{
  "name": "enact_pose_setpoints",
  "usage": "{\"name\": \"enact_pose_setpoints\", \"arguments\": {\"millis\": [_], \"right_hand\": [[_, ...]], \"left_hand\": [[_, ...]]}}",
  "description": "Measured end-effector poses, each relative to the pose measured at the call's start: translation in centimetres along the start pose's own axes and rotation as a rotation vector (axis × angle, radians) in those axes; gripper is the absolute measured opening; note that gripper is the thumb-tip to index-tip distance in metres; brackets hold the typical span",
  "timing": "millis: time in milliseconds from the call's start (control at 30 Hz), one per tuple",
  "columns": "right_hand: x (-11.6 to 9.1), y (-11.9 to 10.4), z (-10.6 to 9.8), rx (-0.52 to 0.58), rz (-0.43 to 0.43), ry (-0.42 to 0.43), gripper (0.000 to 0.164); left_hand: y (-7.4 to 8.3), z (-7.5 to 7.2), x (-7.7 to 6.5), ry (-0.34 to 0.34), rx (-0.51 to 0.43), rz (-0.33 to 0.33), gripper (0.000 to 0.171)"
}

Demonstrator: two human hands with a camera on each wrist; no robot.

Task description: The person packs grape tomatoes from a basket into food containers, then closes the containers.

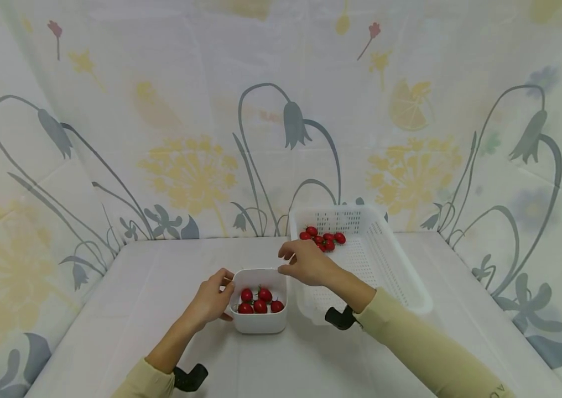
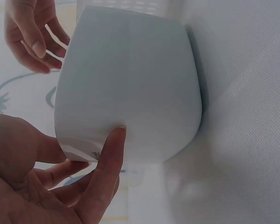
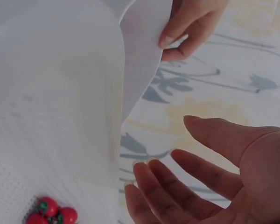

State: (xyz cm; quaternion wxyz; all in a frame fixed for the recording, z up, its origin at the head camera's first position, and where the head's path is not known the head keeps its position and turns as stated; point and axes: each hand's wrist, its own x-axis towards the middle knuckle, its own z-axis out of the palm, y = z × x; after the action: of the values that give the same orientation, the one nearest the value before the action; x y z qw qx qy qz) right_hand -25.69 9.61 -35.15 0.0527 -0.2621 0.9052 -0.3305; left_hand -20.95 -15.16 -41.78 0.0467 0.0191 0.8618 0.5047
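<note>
A small white box point(image 1: 259, 324) stands upright on the table, with several red cherry tomatoes point(image 1: 260, 306) on its bottom. My left hand point(image 1: 211, 298) grips the box at its left side; the left wrist view shows a fingertip pressed on the white wall point(image 2: 130, 84). Over the gap between the box and a white perforated basket point(image 1: 412, 276), my right hand point(image 1: 308, 263) hovers near the rims. Its fingers are relaxed and spread in the right wrist view, holding nothing. More cherry tomatoes point(image 1: 329, 245) lie at the basket's far left, partly hidden by that hand.
A white cloth covers the table point(image 1: 161, 276). Behind it and at both sides hangs a flower-printed curtain point(image 1: 186, 177). The basket's raised left wall stands close beside the box. Black wrist mounts point(image 1: 190, 377) stick out below the forearms.
</note>
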Motion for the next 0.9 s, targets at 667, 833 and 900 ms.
{"name": "enact_pose_setpoints", "arguments": {"millis": [667, 833, 900], "right_hand": [[0.7, 4.7, -4.4, -0.047, -0.104, 0.043, 0.027], [1.2, 5.9, -4.8, -0.050, -0.067, 0.034, 0.032], [1.3, 6.3, -4.9, -0.050, -0.052, 0.035, 0.032]], "left_hand": [[-0.3, 0.0, 0.1, 0.007, -0.001, 0.006, 0.019], [-0.2, 0.0, 0.1, 0.010, 0.002, 0.008, 0.019], [-0.2, 0.1, 0.1, 0.011, 0.003, 0.006, 0.018]]}}
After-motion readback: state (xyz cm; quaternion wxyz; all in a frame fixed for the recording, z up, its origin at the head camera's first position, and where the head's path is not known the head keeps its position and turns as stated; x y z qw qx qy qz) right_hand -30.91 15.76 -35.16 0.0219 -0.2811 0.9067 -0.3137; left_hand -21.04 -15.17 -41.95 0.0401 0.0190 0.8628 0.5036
